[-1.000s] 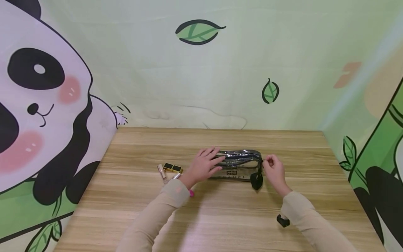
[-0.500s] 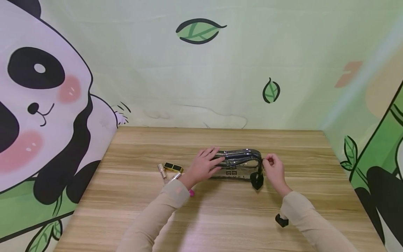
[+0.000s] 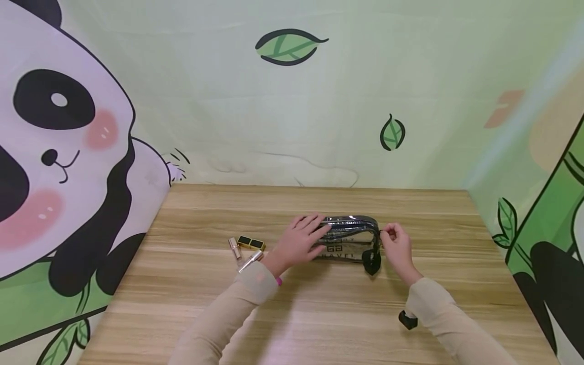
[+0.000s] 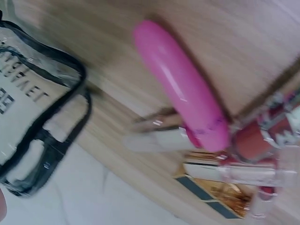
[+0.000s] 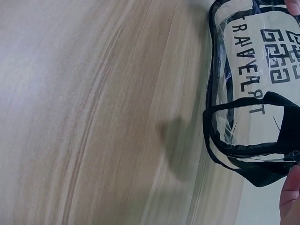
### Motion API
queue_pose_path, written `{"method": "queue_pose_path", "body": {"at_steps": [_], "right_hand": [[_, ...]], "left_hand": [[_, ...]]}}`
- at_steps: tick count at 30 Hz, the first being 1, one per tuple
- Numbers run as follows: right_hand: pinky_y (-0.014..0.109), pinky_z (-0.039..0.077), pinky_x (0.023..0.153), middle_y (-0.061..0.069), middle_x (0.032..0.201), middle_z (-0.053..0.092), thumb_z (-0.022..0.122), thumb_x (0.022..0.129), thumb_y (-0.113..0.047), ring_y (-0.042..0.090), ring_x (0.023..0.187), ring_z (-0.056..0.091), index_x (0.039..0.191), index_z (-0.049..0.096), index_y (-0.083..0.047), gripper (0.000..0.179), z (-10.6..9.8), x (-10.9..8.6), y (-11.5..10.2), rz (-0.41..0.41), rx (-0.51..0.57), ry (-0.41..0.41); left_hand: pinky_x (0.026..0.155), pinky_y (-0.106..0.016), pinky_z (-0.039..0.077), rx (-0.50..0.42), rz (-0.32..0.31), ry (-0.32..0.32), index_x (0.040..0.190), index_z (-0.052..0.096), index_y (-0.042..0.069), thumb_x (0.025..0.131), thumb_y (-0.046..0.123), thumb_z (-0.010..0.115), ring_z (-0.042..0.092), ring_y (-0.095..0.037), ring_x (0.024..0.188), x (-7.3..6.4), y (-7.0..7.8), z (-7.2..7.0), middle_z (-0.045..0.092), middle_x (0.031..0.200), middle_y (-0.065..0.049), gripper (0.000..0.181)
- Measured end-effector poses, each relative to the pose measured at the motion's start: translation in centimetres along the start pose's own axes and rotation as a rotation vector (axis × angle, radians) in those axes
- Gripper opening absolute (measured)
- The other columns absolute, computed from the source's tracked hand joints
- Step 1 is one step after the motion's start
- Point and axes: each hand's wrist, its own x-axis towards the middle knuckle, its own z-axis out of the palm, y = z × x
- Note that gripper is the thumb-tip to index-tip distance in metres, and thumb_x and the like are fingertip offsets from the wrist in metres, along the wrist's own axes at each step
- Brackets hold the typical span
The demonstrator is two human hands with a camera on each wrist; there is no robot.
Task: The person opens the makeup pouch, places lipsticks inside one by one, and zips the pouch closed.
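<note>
A clear cosmetic bag with black trim and printed lettering lies on the table, its zipped top towards the back. My left hand rests across the bag's left end, fingers fairly straight. At the other end, my right hand pinches the bag near its upper corner; whether it has the zip pull or the trim is hidden. A black strap loop hangs from this end; in the right wrist view the loop stands out from the bag, and a fingertip shows beside it.
Left of the bag lie a black-and-gold lipstick case, a lipstick tube and a silver tube. A pink tube rests against several cosmetics in the left wrist view. Behind the wooden table hangs a panda-print backdrop.
My left hand has slid slightly right along the bag, and more of the silver tube shows beside the left cuff. The right hand keeps its place at the bag's end.
</note>
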Motion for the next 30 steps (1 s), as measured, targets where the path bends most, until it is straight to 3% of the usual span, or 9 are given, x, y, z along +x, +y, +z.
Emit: {"method": "queue_pose_path", "body": {"at_steps": [12, 22, 30], "right_hand": [[0.014, 0.036, 0.048, -0.002, 0.068, 0.043, 0.047, 0.080, 0.002, 0.001, 0.055, 0.040, 0.083, 0.050, 0.003, 0.004, -0.1, 0.0, 0.1, -0.002, -0.001, -0.003], [0.014, 0.034, 0.048, -0.002, 0.068, 0.042, 0.047, 0.081, 0.001, 0.002, 0.056, 0.039, 0.084, 0.050, 0.002, 0.004, -0.1, 0.2, 0.2, -0.006, -0.007, -0.013], [0.014, 0.035, 0.049, 0.000, 0.070, 0.043, 0.047, 0.080, 0.001, 0.002, 0.057, 0.039, 0.083, 0.050, 0.003, 0.005, -0.1, 0.2, 0.6, -0.017, -0.019, -0.006]], "left_hand": [[0.105, -0.039, 0.027, 0.121, -0.026, -0.041, 0.140, 0.023, 0.024, 0.086, 0.049, 0.044, 0.032, -0.019, 0.129, 2.3, 2.4, -0.1, 0.029, 0.144, -0.002, 0.063], [0.101, -0.040, 0.034, 0.172, -0.044, -0.048, 0.136, 0.030, 0.035, 0.091, 0.037, 0.041, 0.040, -0.021, 0.123, 2.9, 3.0, -0.4, 0.037, 0.139, -0.003, 0.046], [0.100, -0.040, 0.035, 0.229, -0.038, -0.115, 0.137, 0.025, 0.037, 0.089, 0.039, 0.047, 0.037, -0.019, 0.126, 2.8, 3.3, -0.3, 0.033, 0.142, 0.000, 0.053]]}}
